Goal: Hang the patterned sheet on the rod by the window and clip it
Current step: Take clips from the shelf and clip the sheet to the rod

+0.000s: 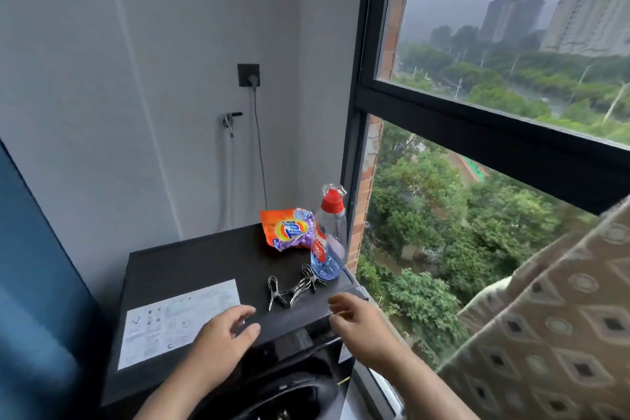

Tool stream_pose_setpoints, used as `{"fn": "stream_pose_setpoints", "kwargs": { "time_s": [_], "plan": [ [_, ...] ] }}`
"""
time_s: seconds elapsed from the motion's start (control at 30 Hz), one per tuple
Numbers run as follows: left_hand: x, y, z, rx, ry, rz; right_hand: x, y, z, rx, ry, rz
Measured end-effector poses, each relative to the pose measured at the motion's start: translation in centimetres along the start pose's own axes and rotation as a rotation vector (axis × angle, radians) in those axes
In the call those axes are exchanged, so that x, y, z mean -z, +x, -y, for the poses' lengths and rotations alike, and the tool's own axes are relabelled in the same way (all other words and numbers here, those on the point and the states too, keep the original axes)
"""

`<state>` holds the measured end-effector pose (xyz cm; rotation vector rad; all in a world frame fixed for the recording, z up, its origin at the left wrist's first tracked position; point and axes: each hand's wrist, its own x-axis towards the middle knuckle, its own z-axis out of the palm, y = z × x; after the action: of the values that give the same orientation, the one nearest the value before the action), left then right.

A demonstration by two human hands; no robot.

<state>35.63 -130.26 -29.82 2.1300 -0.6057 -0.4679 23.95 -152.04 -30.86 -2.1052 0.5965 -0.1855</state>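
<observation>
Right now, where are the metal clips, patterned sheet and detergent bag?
metal clips [300,290]: head view, middle clip's body.
patterned sheet [562,334]: head view, diamond-print face.
detergent bag [288,230]: head view, printed front.

The single view comes from a wide-angle camera worn on the person's head. It faces forward and down, into the corner where the grey wall [163,78] meets the window [453,109]. The black machine top [191,266] lies near, just below the lens. The left hand [221,337] and the right hand [358,320] are seen at the bottom edge, very close.
</observation>
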Motion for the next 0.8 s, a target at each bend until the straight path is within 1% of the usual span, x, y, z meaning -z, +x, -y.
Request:
{"fn": "stream_pose_setpoints", "kwargs": {
  "time_s": [0.1, 0.23, 0.3, 0.4, 0.47, 0.57, 0.63, 0.8],
  "plan": [
    [-1.8, 3.2, 1.0, 0.099, 0.09, 0.014, -0.1, 3.7, -1.7, -0.006, -0.028, 0.076],
    [-4.3, 7.7, 2.5, 0.188, 0.193, -0.029, -1.6, 7.9, -4.3, -0.071, -0.04, 0.153],
    [-5.4, 9.7, 2.9, 0.209, 0.323, -0.029, -2.6, 9.3, -5.2, -0.116, -0.068, 0.184],
    [-6.5, 12.9, 3.7, 0.189, 0.58, -0.02, -3.9, 11.6, -5.7, -0.175, -0.098, 0.193],
    [-7.2, 15.2, 4.4, 0.175, 0.666, 0.015, -4.5, 13.1, -6.0, -0.211, -0.119, 0.181],
    [-8.0, 18.1, 6.1, 0.175, 0.719, 0.122, -5.7, 15.1, -6.3, -0.278, -0.153, 0.162],
    [-8.4, 19.4, 7.0, 0.139, 0.749, 0.204, -6.5, 16.1, -6.5, -0.348, -0.155, 0.139],
    [-6.9, 22.1, 9.6, 0.057, 0.741, 0.259, -8.2, 18.4, -6.2, -0.479, -0.201, 0.089]
  ]
}}
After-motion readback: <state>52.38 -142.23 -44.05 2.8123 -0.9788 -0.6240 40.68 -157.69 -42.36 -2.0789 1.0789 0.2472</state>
